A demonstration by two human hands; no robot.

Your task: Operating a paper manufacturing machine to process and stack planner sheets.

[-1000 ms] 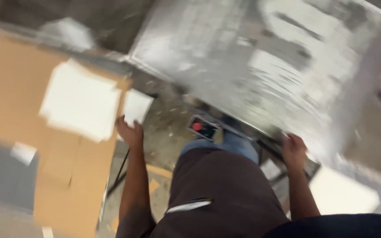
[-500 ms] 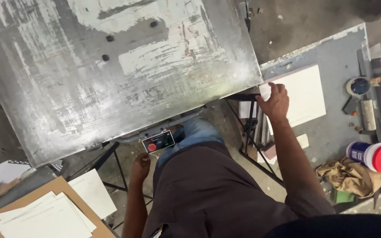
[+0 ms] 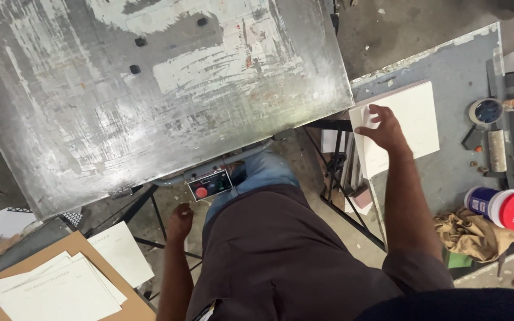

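Observation:
My right hand rests with spread fingers on the near left edge of a stack of white sheets lying on a grey side table. My left hand hangs low by my thigh, fingers curled, holding nothing that I can see, just below a small control box with a red button. A large scratched metal plate fills the upper left in front of me.
Printed white sheets lie on a cardboard surface at the lower left. On the grey table stand a jar with a red lid, a crumpled brown rag, a tape roll and small tools. Black stand legs cross the floor.
My view has swung right. My right hand has moved from the metal plate's corner onto the stack of white sheets. My left hand stays low beside my leg.

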